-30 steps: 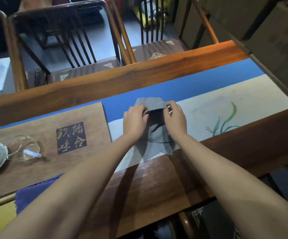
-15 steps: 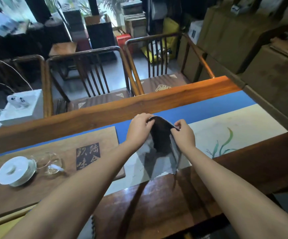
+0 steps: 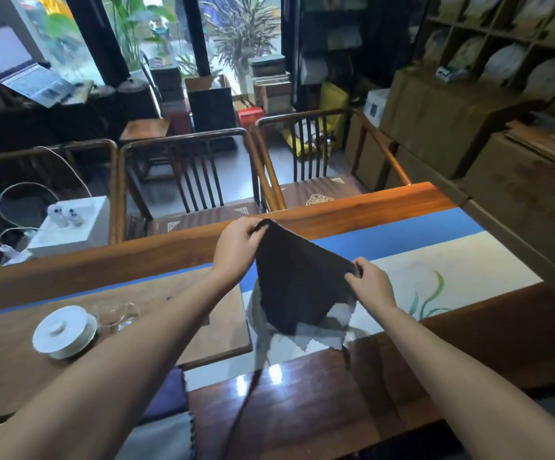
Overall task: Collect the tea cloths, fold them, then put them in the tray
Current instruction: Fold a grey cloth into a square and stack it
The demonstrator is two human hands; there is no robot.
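Your left hand (image 3: 236, 247) and right hand (image 3: 370, 283) pinch the dark square tea cloth (image 3: 297, 287) by its corners; a loose pinch risks dropping it.

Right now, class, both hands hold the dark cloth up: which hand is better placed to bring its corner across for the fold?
Probably the left hand: it pinches the cloth's higher corner, above the right hand.
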